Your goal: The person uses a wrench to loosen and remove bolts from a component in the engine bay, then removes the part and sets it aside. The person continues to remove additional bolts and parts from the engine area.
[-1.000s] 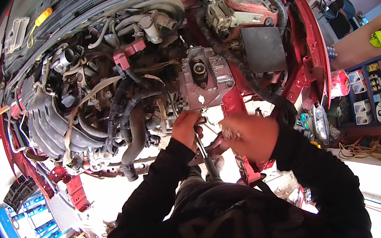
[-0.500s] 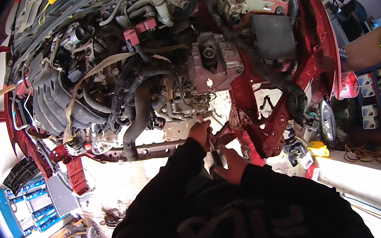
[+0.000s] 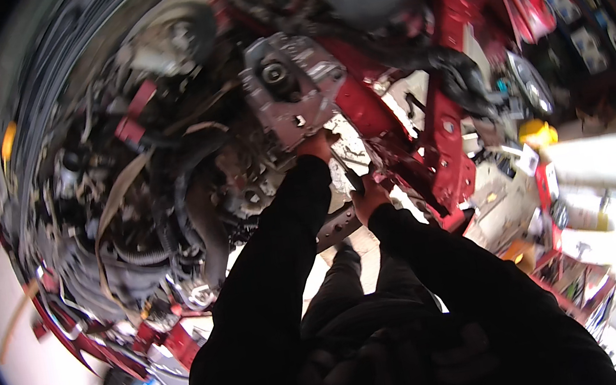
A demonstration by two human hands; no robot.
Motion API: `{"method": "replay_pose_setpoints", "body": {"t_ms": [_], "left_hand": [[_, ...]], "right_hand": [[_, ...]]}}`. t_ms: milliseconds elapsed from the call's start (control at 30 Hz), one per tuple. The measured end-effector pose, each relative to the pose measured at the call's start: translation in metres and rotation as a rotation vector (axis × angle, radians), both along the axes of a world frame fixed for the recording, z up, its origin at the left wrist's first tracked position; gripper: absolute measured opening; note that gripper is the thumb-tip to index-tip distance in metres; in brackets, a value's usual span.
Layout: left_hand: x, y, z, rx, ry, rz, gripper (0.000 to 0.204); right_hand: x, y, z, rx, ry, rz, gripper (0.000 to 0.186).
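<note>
My left hand (image 3: 314, 147) reaches forward to the near edge of a pinkish-grey metal mount (image 3: 290, 120) in the engine bay. Its fingers are blurred and partly hidden there. To its right and nearer to me, my right hand (image 3: 372, 199) is closed around a slim dark tool handle (image 3: 354, 180). The tool's other end cannot be made out. Both hands are between the engine parts and a red body rail (image 3: 381, 123), above a dark perforated crossmember (image 3: 338, 225).
Hoses and a loose tan strap (image 3: 116, 196) cover the engine on the left. A bent black conduit (image 3: 457, 77) lies over the red frame on the right. Beyond it are a headlight (image 3: 529, 83) and a yellow object (image 3: 537, 133). My legs (image 3: 336, 283) stand just below the crossmember.
My hands, close together before, are now apart. The left has reached forward to the metal mount, while the right holds the dark-handled tool. The whole view has turned and is blurred.
</note>
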State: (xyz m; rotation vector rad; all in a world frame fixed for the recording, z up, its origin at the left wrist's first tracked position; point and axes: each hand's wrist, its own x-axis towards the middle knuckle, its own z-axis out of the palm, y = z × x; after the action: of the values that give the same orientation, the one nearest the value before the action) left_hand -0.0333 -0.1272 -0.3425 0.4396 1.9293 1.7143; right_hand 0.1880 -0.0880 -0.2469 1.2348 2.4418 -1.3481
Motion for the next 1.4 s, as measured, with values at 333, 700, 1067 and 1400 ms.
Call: {"method": "replay_pose_setpoints", "body": {"t_ms": [333,700,1067,1400], "left_hand": [[-0.045,0.006,0.040,0.024,-0.558,0.262,0.028],[-0.072,0.003,0.037,-0.161,-0.400,0.164,0.033],[-0.068,-0.003,0.039,-0.208,-0.308,0.190,0.039],[-0.096,-0.023,0.017,-0.330,-0.402,0.119,0.045]], "right_hand": [[-0.032,-0.020,-0.033,0.073,0.292,-0.258,0.035],[-0.034,-0.030,-0.062,-0.009,0.370,-0.228,0.041],[-0.025,-0.034,-0.053,-0.046,0.383,-0.208,0.045],[-0.031,-0.041,-0.011,-0.068,0.369,-0.261,0.053]]}}
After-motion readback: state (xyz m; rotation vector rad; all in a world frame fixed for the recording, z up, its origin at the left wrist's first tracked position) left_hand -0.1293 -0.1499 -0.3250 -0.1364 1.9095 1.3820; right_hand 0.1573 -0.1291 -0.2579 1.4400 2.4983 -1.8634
